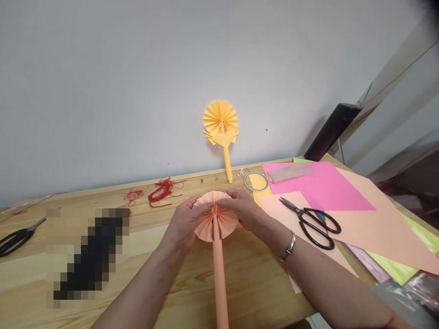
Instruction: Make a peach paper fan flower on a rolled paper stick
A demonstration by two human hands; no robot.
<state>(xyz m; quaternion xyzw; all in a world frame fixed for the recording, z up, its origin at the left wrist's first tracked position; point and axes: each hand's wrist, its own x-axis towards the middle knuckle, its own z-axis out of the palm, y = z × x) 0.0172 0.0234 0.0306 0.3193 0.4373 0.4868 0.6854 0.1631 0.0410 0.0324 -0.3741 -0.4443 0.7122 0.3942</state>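
Peach fan (216, 223): left fingers (202, 209), right fingers (227, 204) (barely parted) pinch it.

A craft corner is suggested by the wooden tabletop (260, 274), set against a plain wall (103, 82), where coloured paper (325, 192), scissors (300, 212) and red thread (163, 191) are laid out near a peach paper fan (220, 258). Whether it is kept in a home or a workshop cannot be told.

Near fan (224, 224) before far fan (223, 138), thread (165, 188) left, scissors (299, 213) on sheets (368, 226) right
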